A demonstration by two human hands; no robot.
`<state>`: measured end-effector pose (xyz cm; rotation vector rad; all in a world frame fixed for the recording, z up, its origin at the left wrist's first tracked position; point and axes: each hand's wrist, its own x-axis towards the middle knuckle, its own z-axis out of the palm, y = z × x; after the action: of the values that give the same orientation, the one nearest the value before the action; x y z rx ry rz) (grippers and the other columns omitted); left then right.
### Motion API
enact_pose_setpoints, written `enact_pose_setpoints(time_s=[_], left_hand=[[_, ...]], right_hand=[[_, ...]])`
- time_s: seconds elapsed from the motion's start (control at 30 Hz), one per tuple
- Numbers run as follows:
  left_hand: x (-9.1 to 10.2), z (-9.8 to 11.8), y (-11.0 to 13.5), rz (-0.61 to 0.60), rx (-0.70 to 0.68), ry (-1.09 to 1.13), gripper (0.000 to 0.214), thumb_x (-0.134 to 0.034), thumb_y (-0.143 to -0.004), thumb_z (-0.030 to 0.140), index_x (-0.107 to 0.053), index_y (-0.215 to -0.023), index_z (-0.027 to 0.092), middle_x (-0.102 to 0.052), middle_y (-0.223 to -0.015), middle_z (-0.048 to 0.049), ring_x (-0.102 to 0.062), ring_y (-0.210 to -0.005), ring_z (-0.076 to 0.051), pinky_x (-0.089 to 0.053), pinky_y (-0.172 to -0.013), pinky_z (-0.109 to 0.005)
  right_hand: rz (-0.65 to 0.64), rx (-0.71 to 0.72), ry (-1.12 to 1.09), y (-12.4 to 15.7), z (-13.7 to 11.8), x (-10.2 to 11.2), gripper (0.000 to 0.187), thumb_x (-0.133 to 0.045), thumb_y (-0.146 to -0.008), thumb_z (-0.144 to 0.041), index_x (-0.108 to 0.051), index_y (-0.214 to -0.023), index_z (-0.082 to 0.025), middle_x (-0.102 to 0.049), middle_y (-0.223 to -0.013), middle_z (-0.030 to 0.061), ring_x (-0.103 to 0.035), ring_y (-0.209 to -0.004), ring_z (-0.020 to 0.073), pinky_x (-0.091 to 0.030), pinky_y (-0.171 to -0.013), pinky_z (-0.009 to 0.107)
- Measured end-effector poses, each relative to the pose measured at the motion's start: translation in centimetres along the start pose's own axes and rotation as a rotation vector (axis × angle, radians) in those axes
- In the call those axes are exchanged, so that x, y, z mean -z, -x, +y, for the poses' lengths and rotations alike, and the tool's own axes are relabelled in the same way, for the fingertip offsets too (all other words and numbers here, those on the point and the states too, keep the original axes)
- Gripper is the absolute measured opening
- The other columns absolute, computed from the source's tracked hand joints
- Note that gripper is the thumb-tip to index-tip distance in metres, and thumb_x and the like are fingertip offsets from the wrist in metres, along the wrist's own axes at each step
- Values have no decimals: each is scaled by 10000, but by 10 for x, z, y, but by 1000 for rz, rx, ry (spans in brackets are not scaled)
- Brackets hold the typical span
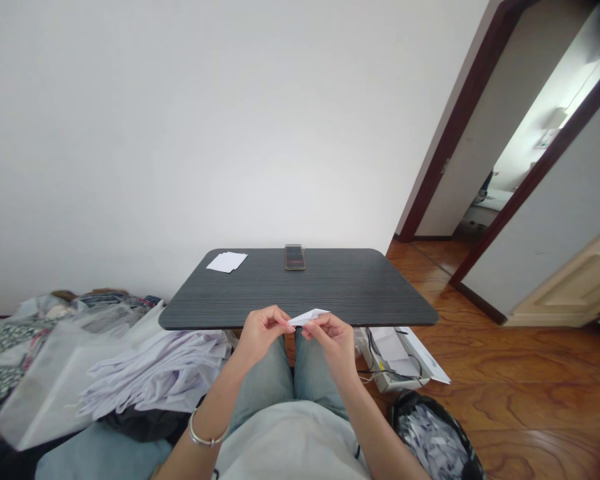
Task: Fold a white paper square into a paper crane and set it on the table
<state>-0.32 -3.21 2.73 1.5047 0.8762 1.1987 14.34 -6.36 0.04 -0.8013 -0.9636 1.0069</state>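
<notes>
A small folded piece of white paper (307, 316) is held just in front of the near edge of a dark table (330, 293). My left hand (261, 331) pinches its left end with fingers closed. My right hand (330, 337) pinches the right part from below, fingers closed too. A silver bracelet sits on my left wrist. Both hands hover above my lap, over grey-blue trousers.
A few white paper sheets (227, 261) lie at the table's far left, a phone (295, 257) at its far middle. Clothes and white bags (130, 373) pile up left. A box of papers (400, 357) and a bin of shredded paper (433, 437) stand right. An open doorway lies beyond.
</notes>
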Motion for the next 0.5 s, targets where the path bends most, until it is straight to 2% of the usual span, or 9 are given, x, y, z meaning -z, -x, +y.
enact_pose_setpoints(time_s=[0.23, 0.5], left_hand=[[-5, -7, 2, -7, 68, 50, 155, -707, -652, 259, -614, -657, 135, -664, -640, -15, -608, -611, -128, -487, -621, -247], [-15, -5, 6, 85, -35, -54, 143, -642, -722, 263, -611, -664, 136, -637, -616, -11, -598, -606, -132, -483, -606, -236]], right_hand=[[52, 7, -9, -2, 1, 1, 147, -751, -630, -286, -656, -598, -178, -639, -512, -6, -574, -472, 129, -476, -492, 248], [19, 14, -7, -2, 0, 0, 150, -706, -697, -310, -656, -661, -173, -670, -602, 5, -612, -534, 122, -503, -532, 229]])
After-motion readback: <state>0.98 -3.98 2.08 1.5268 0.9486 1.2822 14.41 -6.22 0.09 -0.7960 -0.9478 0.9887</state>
